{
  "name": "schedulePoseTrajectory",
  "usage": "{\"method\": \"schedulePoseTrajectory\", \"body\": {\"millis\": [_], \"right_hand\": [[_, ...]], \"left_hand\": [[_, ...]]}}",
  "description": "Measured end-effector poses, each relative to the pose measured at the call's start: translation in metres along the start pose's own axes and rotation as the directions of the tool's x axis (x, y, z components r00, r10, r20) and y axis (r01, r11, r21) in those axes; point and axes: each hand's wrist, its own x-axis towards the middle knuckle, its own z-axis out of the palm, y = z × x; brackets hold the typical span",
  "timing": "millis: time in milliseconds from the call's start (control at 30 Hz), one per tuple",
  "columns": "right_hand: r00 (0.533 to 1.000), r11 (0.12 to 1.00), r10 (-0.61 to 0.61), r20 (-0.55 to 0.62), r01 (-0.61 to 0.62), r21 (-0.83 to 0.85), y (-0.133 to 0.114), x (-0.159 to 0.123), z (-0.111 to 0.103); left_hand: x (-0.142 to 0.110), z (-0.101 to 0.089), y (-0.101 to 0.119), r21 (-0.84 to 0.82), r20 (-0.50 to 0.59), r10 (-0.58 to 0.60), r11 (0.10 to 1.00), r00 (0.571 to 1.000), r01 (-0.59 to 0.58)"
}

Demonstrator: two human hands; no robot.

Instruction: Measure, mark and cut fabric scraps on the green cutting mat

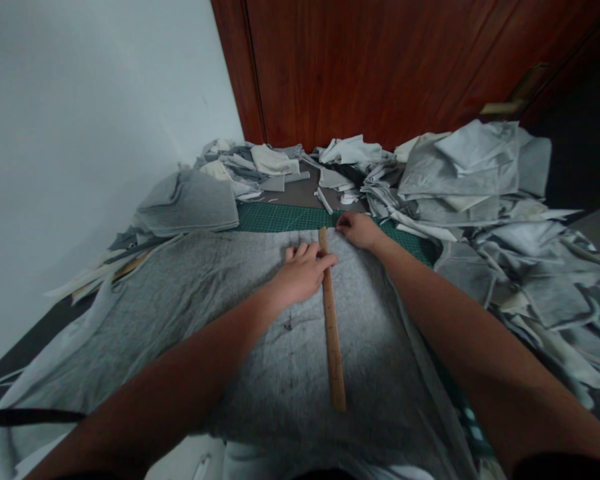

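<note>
A wide piece of grey fabric (275, 360) is spread before me, with some wrinkles on its left part. Lengthwise on it lies a wooden ruler (333, 333), its far end close to the fabric's far edge. My left hand (304, 272) rests on the fabric left of the ruler, fingers apart, with the thumb across the ruler's upper part. At the far edge, just right of the ruler, my right hand (359, 230) has its fingers closed on the fabric's edge. Its fingertips are partly hidden.
Under the fabric a green cutting mat (285, 217) shows. Folded grey cloth (195, 200) lies at the left back. Heaps of grey and white scraps (480, 173) line the back and right. Beyond stand a white wall (105, 100) and a reddish-brown wooden door (370, 67).
</note>
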Motion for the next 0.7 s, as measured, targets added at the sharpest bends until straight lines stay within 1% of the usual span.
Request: {"method": "schedulePoseTrajectory", "body": {"millis": [100, 167, 233, 300, 333, 467, 600, 700], "right_hand": [[0.993, 0.997, 0.066, -0.094, -0.07, -0.04, 0.0, -0.002, 0.003], [0.985, 0.995, 0.08, -0.154, -0.089, -0.053, -0.004, -0.004, 0.004], [0.975, 0.995, 0.067, -0.212, -0.081, -0.056, -0.011, -0.009, 0.004], [0.972, 0.998, 0.022, -0.236, -0.034, -0.047, -0.02, -0.019, 0.003], [0.974, 0.999, -0.013, -0.227, 0.004, -0.038, -0.025, -0.025, 0.003], [0.981, 0.988, -0.149, -0.128, 0.152, 0.018, -0.037, -0.059, 0.009], [0.973, 0.974, -0.216, -0.085, 0.221, 0.054, -0.034, -0.093, 0.016], [0.954, 0.952, -0.296, -0.049, 0.298, 0.065, -0.028, -0.108, 0.017]], "left_hand": [[0.0, 0.0, 0.0, -0.008, -0.008, -0.002, 1.0, 1.0, 0.002], [0.0, 0.0, 0.0, -0.02, -0.004, -0.004, 1.0, 1.0, 0.004], [0.0, 0.001, 0.0, -0.029, -0.003, -0.01, 1.0, 1.0, 0.01], [0.0, 0.001, -0.001, -0.03, -0.006, -0.014, 0.999, 1.0, 0.014], [0.0, 0.001, -0.001, -0.027, -0.009, -0.015, 1.0, 1.0, 0.015], [0.001, 0.001, -0.001, 0.001, -0.002, -0.014, 1.0, 1.0, 0.014], [0.002, 0.002, -0.002, -0.013, -0.028, -0.043, 0.999, 0.999, 0.043], [0.001, 0.002, -0.002, -0.033, -0.046, -0.056, 0.998, 0.997, 0.054]]}}
